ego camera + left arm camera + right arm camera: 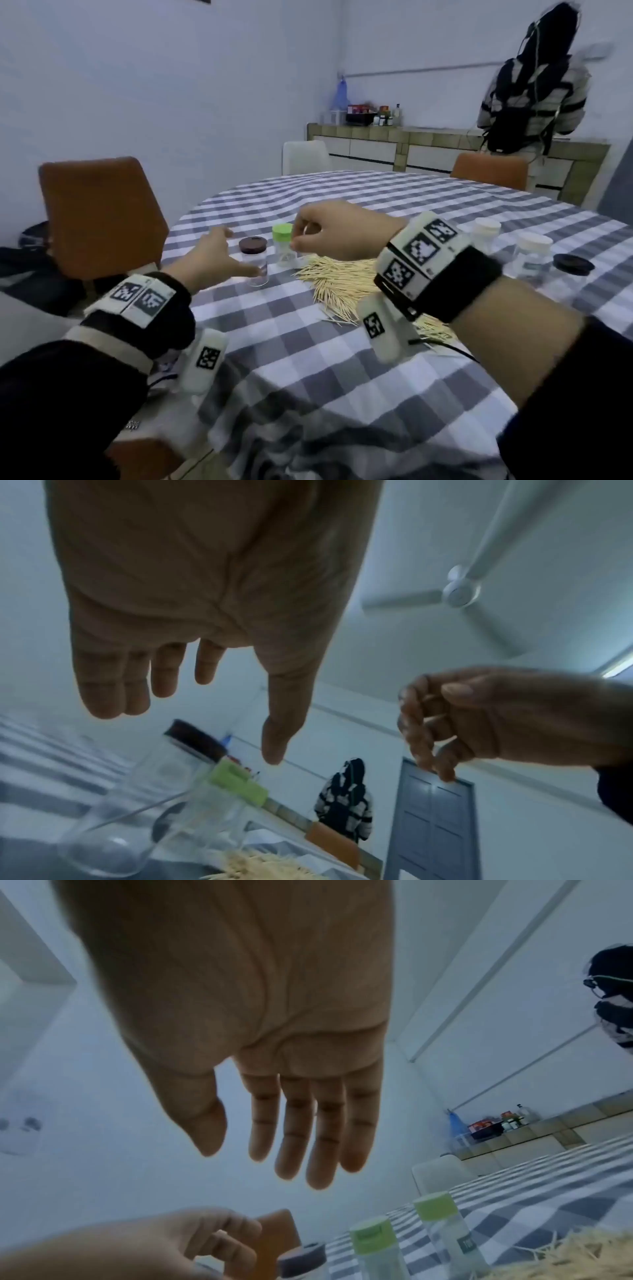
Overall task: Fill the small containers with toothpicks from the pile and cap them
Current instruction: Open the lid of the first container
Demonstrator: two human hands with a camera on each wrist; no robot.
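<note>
Two hands spread, holding nothing: left hand (219,255) beside brown-capped jar (254,263), right hand (337,231) beside green-capped jar (284,247). Next: uncap, fill from toothpick pile (342,279).

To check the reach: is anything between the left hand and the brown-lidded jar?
Nothing visible. The open left hand is right beside the jar; the green-capped container stands on the jar's other side.

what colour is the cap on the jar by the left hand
Dark brown cap; head view.
</note>
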